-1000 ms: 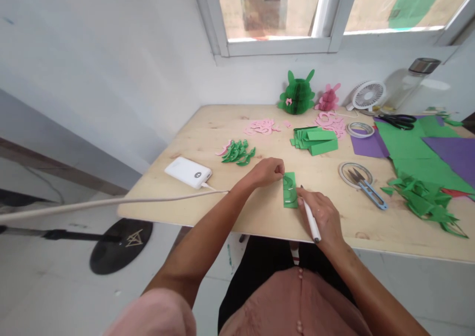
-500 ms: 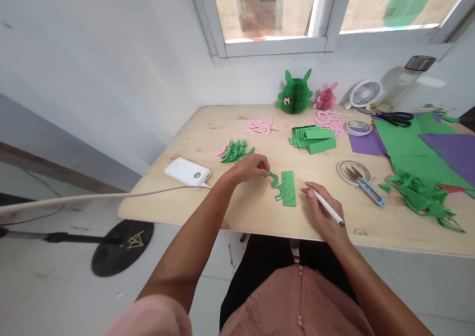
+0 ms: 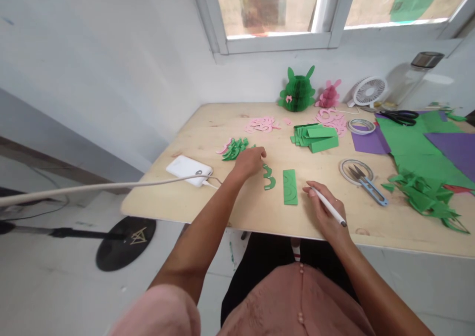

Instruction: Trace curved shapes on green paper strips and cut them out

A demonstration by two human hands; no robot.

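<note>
L hand (image 3: 251,162) is over the pale wood table (image 3: 178,202), fingers bent and close tog. Right by its fingertips is a wavy green paper cutout (image 3: 273,182); can't tell if the fingers pinch it or not. The cutout is on the L side of a flat green paper strip (image 3: 290,187) w/ curvy lines drawn on it, a bit apart. The strip lies flat btwn the 2 hands, nr the table's front edge.

R hand (image 3: 326,219) is clamped on a slim white pen w/ a dark end (image 3: 333,210), dark end pointing back to the person. The hand is just R of the strip, not touching it.

Behind L hand is a small heap of curly green paper bits (image 3: 235,148), w/ pink ones at its L side. A flat white plastic power pack (image 3: 181,165) is L of that arm, w/ a pale cord across its corner.

Farther back: a pile of folded green paper strips (image 3: 322,143) & a round green paper animal w/ ears (image 3: 297,96). On the R, small blue-handled metal snips (image 3: 374,190) lie partly on a round tape roll (image 3: 344,173), nr a heap of green paper scraps (image 3: 426,195).
</note>
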